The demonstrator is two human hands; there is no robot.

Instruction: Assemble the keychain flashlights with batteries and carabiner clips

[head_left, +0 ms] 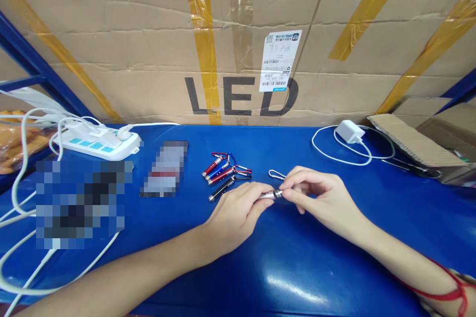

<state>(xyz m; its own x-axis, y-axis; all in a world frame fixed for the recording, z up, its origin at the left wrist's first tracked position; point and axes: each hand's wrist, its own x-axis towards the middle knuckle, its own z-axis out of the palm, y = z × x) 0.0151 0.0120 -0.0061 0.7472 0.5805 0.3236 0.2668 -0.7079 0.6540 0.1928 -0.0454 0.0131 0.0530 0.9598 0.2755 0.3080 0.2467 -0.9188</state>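
My left hand [240,210] grips the body of a small silver keychain flashlight [267,195], held level just above the blue surface. At its right end, my right hand [316,193] pinches the tip between thumb and fingers. A silver carabiner clip [275,174] shows just behind the right fingertips; whether it hangs on the flashlight I cannot tell. To the left of the held one lie several similar flashlights with carabiners: a red one [212,166], a blue one [217,172], another red one [222,177] and a black one [222,188], partly beside my left hand.
A blue table [308,277] backs onto a large cardboard box [148,49] marked LED. At left are a white power strip [122,148], cables and two blurred phone-like items [163,171]. A white charger [349,131] with cable and an opened carton [409,141] sit at right.
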